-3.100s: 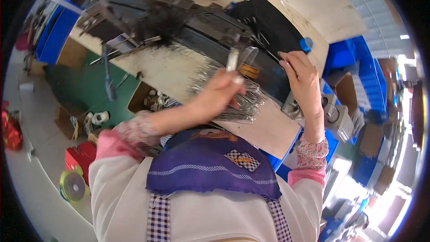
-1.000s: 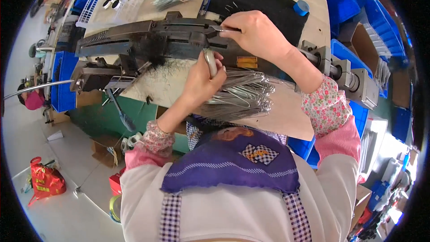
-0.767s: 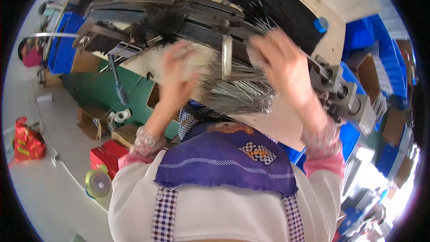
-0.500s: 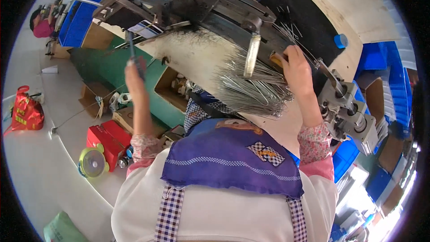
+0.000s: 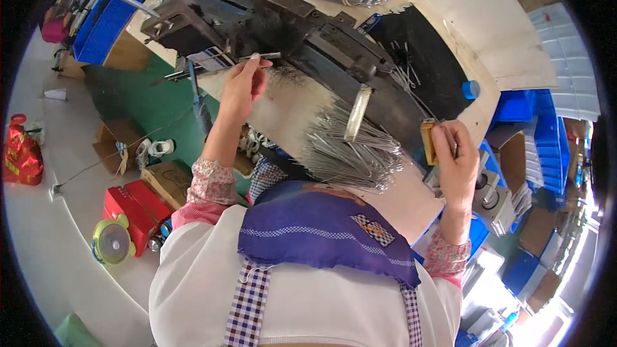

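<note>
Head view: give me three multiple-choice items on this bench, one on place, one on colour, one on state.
1. Where is the loose pile of metal rods?
A. on the bench before the person
B. on the floor
C. in a blue crate

2. What colour is the small block by the right hand?
A. green
B. yellow
C. white

3. What is the left hand doing?
A. resting in the lap
B. gripping the red box
C. pinching a thin rod at the dark machine

A, rods fan over the bench; B, the block is yellow; C, fingertips close on a rod.
</note>
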{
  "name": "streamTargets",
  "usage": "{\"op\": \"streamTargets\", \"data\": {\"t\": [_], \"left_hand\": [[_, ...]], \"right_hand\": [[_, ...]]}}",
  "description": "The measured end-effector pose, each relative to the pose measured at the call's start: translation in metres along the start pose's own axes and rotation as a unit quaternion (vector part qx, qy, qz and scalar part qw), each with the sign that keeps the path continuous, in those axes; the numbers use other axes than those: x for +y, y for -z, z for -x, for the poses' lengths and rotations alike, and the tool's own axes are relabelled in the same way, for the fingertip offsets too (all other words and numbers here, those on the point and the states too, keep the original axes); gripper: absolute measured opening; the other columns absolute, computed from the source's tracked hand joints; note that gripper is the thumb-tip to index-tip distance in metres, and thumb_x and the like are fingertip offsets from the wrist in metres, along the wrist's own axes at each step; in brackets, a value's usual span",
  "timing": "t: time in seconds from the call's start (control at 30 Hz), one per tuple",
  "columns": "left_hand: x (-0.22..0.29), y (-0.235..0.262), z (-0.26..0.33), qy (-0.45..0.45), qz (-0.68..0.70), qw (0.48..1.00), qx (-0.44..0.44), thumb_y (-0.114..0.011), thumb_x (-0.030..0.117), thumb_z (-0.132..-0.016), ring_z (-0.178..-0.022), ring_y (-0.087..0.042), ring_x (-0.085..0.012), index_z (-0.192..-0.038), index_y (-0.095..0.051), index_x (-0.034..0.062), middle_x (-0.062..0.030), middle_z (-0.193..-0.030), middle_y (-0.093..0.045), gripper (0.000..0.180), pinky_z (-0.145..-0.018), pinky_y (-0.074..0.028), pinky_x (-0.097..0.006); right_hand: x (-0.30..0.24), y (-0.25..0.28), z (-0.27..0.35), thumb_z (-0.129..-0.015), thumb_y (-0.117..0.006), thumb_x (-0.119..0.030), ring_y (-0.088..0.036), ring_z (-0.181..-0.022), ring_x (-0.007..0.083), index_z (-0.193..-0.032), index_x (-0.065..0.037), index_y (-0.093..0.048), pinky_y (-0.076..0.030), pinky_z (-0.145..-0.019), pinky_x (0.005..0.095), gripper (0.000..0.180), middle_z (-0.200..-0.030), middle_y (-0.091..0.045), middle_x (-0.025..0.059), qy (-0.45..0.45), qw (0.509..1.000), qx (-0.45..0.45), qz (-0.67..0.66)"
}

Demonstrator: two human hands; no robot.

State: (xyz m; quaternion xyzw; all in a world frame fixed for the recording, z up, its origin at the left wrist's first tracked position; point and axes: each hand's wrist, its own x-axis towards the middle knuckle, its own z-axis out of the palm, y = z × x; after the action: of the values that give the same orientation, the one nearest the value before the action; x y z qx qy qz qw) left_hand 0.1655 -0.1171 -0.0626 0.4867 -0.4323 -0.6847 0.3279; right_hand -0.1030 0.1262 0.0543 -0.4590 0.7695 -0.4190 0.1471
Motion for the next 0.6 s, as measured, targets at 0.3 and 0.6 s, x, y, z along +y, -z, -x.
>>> {"op": "streamTargets", "data": {"t": [0.3,0.6], "left_hand": [[0.023,-0.119,0.087,-0.21,-0.031,0.94,-0.268,-0.045,0.027,-0.102,-0.046,-0.029,-0.0037,-0.087,-0.056,0.0055,0.0072,-0.058,-0.036,0.028,-0.042,-0.022,-0.021],[-0.005,-0.207,0.073,0.186,0.093,0.911,-0.356,-0.046,0.028,-0.101,-0.046,-0.031,-0.0056,-0.086,-0.053,0.0065,0.0061,-0.06,-0.035,0.027,-0.042,-0.022,-0.023]], "right_hand": [[-0.005,0.03,-0.038,-0.09,-0.065,-0.021,-0.041,-0.064,0.0039,-0.086,0.001,-0.059,-0.038,-0.056,0.0211,0.023,-0.065,-0.049,0.0001,-0.056,0.988,0.127,-0.073],[0.01,0.046,-0.029,-0.09,-0.065,-0.019,-0.055,-0.057,0.0058,-0.094,0.0,-0.062,-0.044,-0.054,0.0228,0.019,-0.069,-0.06,0.0044,-0.05,0.99,0.092,-0.1]]}}
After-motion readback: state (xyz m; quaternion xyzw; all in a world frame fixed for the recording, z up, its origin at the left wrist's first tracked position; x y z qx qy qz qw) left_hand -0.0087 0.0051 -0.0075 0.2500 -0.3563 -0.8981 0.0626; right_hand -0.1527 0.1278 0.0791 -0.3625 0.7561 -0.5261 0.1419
